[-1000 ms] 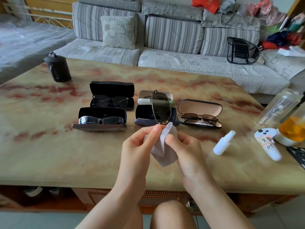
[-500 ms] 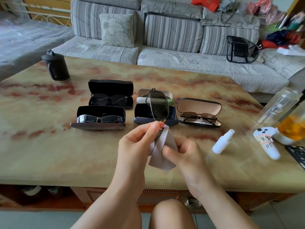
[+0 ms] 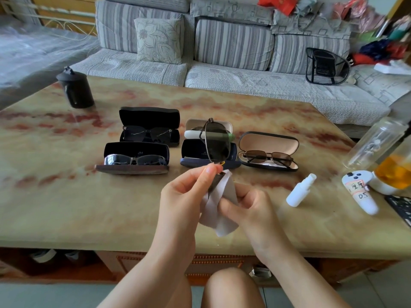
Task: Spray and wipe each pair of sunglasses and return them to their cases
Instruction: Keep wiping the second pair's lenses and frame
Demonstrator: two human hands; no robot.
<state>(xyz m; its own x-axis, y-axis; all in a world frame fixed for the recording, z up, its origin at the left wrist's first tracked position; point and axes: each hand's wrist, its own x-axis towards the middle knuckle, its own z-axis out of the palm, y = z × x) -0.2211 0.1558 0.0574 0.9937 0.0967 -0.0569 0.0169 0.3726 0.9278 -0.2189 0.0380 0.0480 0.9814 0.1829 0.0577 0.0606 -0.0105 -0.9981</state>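
The left hand (image 3: 184, 192) pinches a thin metal-framed pair of sunglasses (image 3: 216, 143) between thumb and forefinger. It holds them upright on end above the glossy, red-veined marble table (image 3: 66, 196), so one smoky rectangular lens stands in front of the middle cases. The right hand (image 3: 251, 210) curls around a soft grey microfibre cloth (image 3: 220, 212), pinching it over the lower lens, and its loose corner hangs down between the wrists.

Five hard clamshell cases lie open behind the hands. A black case (image 3: 149, 116) at the back left holds dark plastic sunglasses. A dark-lidded case with a brownish base (image 3: 133, 168) in front of it holds a mirrored wraparound pair. A cream case (image 3: 193, 125) and a navy case (image 3: 189, 152) sit in the middle; the raised lens hides most of their insides. A black case lined in beige (image 3: 269, 141) on the right holds brown-tinted wire-framed sunglasses.

A small white plastic spray bottle (image 3: 300, 190) lies on its side near the right hand. A black cylindrical canister (image 3: 75, 90) stands at the far left.
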